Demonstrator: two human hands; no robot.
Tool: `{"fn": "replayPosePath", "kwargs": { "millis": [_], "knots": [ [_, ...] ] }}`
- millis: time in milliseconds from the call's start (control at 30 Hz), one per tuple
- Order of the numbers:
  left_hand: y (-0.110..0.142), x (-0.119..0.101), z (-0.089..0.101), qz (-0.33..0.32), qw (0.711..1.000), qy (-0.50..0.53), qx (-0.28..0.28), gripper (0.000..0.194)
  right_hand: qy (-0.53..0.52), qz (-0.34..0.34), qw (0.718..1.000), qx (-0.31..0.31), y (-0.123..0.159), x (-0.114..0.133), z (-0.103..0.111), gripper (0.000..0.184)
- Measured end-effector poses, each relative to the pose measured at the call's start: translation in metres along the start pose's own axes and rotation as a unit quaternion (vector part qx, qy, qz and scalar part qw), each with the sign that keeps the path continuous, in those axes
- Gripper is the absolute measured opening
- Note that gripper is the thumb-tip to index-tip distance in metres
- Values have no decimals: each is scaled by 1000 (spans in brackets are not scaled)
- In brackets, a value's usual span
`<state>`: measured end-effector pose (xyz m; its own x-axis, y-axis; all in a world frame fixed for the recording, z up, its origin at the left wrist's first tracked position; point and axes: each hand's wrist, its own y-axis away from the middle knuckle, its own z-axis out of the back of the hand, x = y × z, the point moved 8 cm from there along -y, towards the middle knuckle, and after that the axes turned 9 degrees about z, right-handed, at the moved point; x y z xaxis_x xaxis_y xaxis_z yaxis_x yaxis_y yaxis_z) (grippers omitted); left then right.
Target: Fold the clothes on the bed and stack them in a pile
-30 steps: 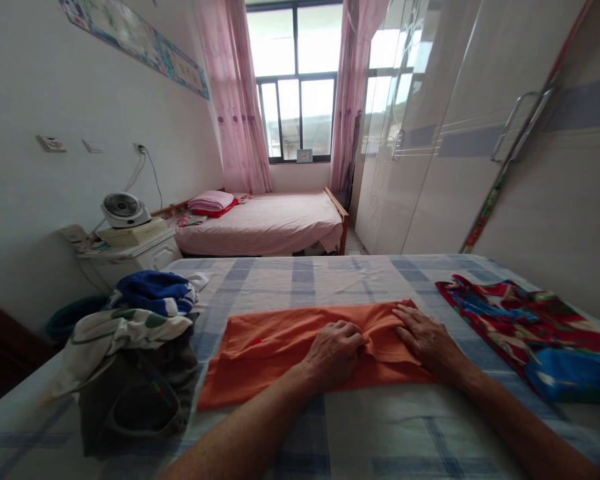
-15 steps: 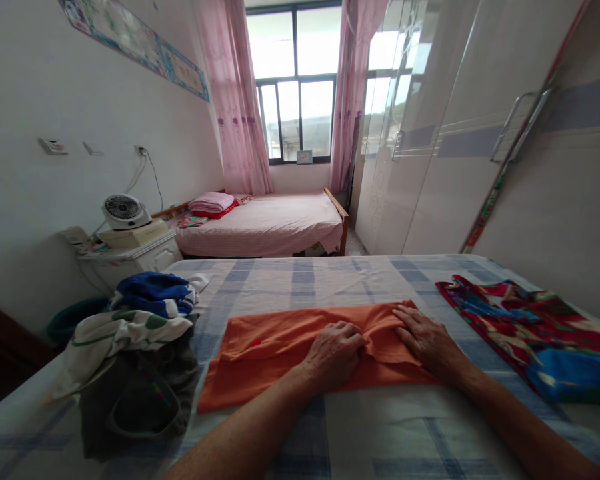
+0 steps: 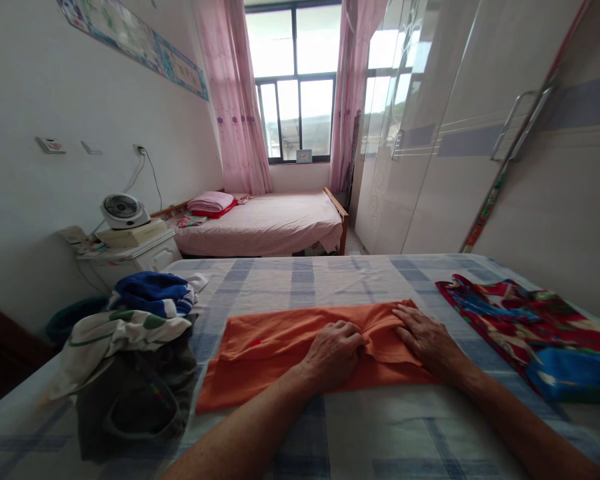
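An orange shirt [image 3: 275,343], folded into a long strip, lies across the checked bed sheet in front of me. On its middle rests my left hand [image 3: 336,353], fingers curled in and closed on a bit of the fabric; the fingertips are partly hidden. My right hand [image 3: 427,337] lies flat on the shirt's right end, its fingers stretched out and pressing the cloth. Some creases run through the orange fabric between the two hands. A small red mark shows on its left half.
On the left is a pile of clothes: a blue garment [image 3: 153,290], a white-and-green one [image 3: 125,330] and a dark one [image 3: 145,400]. A colourful patterned cloth [image 3: 530,327] lies at right. Beyond the blue-and-white sheet [image 3: 260,273] stand a pink bed [image 3: 280,220] and a wardrobe [image 3: 440,180].
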<state>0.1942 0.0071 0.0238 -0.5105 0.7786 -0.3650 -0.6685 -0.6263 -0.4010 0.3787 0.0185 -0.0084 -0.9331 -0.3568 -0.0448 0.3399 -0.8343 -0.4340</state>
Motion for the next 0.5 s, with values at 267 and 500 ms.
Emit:
{"fn": "replayPosePath", "kwargs": {
  "millis": [267,500],
  "knots": [
    [0,0,0,1,1000,1,4,15,0,18,1000,-1,-1,4,3,43],
    [-1,0,0,-1,1000,2,6,15,11,10,1000,6,-2,4,3,45]
  ]
}}
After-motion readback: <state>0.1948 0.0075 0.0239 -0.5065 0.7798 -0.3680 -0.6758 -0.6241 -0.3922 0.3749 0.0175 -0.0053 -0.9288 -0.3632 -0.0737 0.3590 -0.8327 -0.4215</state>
